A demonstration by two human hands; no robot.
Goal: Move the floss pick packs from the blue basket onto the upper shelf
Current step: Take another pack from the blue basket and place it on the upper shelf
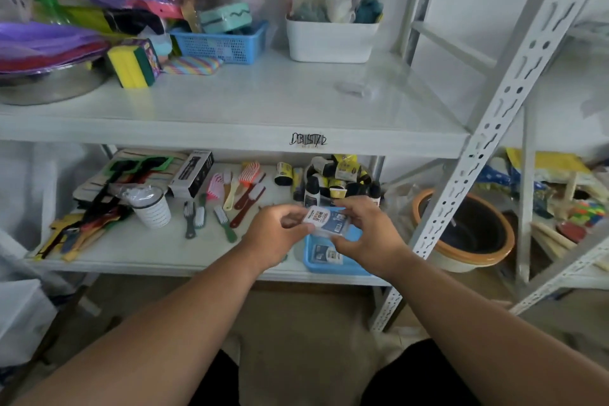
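A floss pick pack, clear plastic with a white and blue label, is held just above the blue basket on the lower shelf. My left hand pinches its left end and my right hand grips its right side. Another floss pick pack lies flat inside the basket, partly hidden by my right hand. The upper shelf is a wide white board above, bare in its front middle.
The upper shelf holds a blue mesh basket, a white bin, sponges and a metal bowl. On the lower shelf lie brushes, a striped cup and black bottles. A perforated white upright slants at the right.
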